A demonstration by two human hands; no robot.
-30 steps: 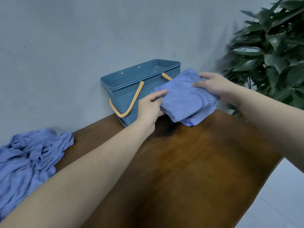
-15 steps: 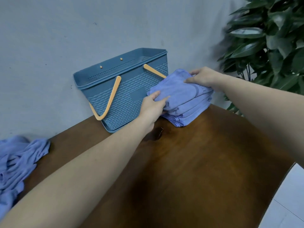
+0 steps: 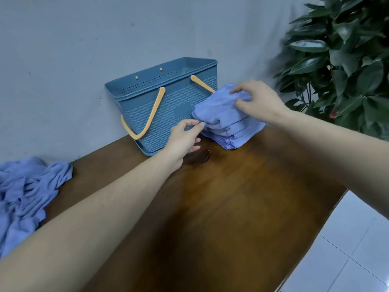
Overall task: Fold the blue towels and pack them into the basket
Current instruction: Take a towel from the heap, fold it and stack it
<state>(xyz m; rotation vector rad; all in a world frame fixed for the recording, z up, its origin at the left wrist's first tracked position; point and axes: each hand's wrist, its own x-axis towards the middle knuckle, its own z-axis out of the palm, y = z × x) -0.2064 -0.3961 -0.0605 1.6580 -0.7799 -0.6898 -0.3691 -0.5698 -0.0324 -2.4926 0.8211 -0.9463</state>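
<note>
- Key relation: the folded stack of blue towels (image 3: 228, 121) sits on the table, just to the right of the basket (image 3: 166, 106) and touching its front-right corner, so getting it in means going up and left over the rim.
- The stack's long axis looks like it runs from near-left to far-right, roughly along the basket's front wall.
- The right hand (image 3: 260, 101) is on top of the stack, fingers loosely spread, resting rather than gripping.
- The left hand (image 3: 184, 138) is at the stack's near-left corner; its fingertips look like they touch the edge, hand relaxed, holding nothing.
- Both hands are about equally close.
- The brown wooden table (image 3: 231, 207) is glossy and stands against a grey wall.
- An unfolded towel pile (image 3: 25, 197) waits far left, well apart. A leafy plant (image 3: 347, 60) stands on the right.
</note>
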